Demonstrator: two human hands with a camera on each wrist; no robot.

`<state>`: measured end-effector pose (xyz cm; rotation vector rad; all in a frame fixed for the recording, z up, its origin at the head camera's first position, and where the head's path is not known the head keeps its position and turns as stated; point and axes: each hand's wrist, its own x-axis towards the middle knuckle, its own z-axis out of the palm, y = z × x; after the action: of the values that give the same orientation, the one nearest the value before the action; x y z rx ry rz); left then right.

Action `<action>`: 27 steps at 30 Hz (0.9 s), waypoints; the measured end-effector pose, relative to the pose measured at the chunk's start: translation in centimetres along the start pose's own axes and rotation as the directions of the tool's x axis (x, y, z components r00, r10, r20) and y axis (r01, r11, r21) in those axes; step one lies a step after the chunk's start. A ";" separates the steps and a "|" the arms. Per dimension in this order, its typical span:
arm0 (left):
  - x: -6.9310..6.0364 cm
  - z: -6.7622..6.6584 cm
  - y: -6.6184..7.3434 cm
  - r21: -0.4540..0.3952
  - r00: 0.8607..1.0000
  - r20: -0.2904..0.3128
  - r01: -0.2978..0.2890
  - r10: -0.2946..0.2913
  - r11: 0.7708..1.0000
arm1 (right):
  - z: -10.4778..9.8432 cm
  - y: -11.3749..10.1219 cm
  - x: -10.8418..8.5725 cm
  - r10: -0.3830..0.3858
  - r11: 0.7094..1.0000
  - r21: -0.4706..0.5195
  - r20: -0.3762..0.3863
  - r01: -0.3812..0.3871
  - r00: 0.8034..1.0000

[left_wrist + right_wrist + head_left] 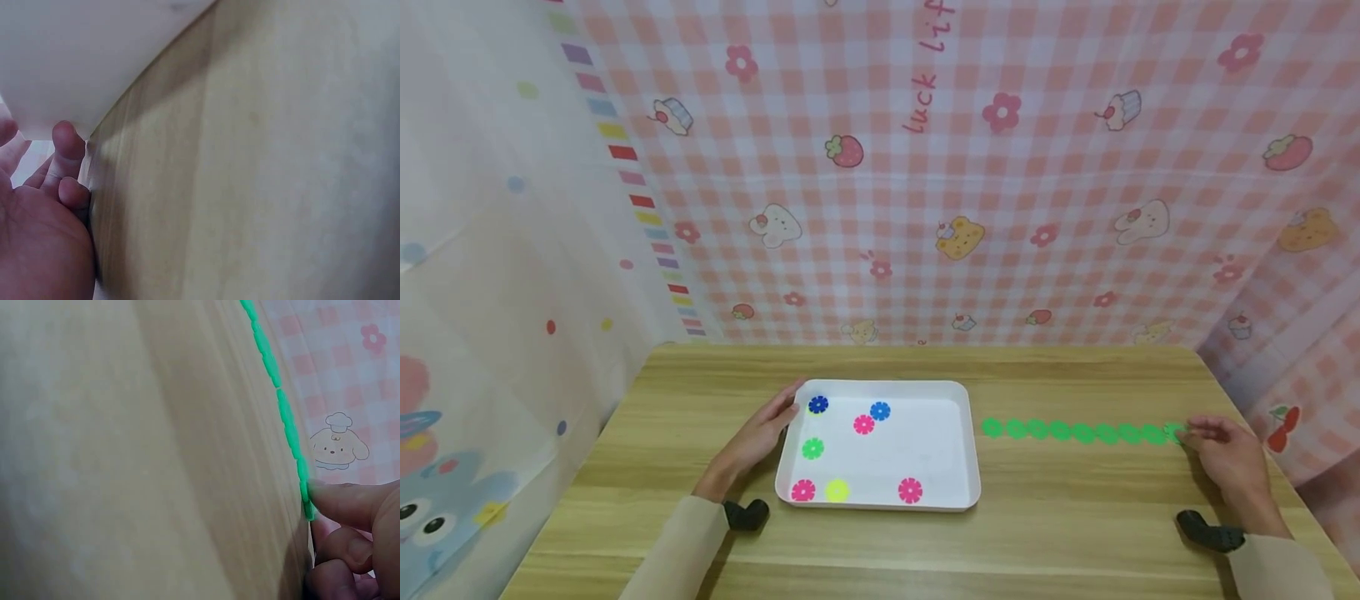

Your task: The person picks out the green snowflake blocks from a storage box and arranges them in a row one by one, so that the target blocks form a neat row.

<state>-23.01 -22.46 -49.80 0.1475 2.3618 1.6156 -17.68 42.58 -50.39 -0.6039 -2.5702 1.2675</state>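
A white tray (880, 507) sits on the table with several notched plastic discs in it. At its far left corner, my left hand (765, 427) holds the tray's side, the thumb near the rim. In the left wrist view, the left hand's fingers (67, 140) lie against the tray wall (81, 62). To the right of the tray, a row of overlapping green notched discs (1083, 433) stretches sideways along the table. My right hand (1228, 458) pinches the green disc at the row's right end. In the right wrist view, a fingertip of the right hand (350, 531) meets the end of the green row (287, 422).
Inside the tray are a dark blue disc (817, 405), a lighter blue disc (880, 411), a green disc (812, 448), a yellow disc (837, 491) and several pink discs (910, 490). A checked pink cloth (880, 192) hangs behind the wooden table (1037, 542).
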 end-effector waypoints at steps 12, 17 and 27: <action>-0.1 0.0 0.0 -0.005 1.000 0.000 -0.009 0.009 1.000 | -0.1 -0.7 0.2 0.062 0.997 0.053 0.005 -0.062 0.998; -0.1 0.1 -0.1 -0.008 1.000 0.006 -0.017 0.017 1.000 | 0.3 -3.2 0.2 0.052 0.997 0.055 0.048 -0.054 0.997; -0.2 -0.1 0.1 0.001 1.000 -0.004 -0.002 0.002 1.000 | 3.4 -10.7 -0.6 -0.101 0.995 0.026 0.189 0.098 0.977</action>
<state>-22.87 -22.49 -49.62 0.1470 2.3664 1.6175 -21.27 34.06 -43.93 -0.3605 -2.7007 1.3718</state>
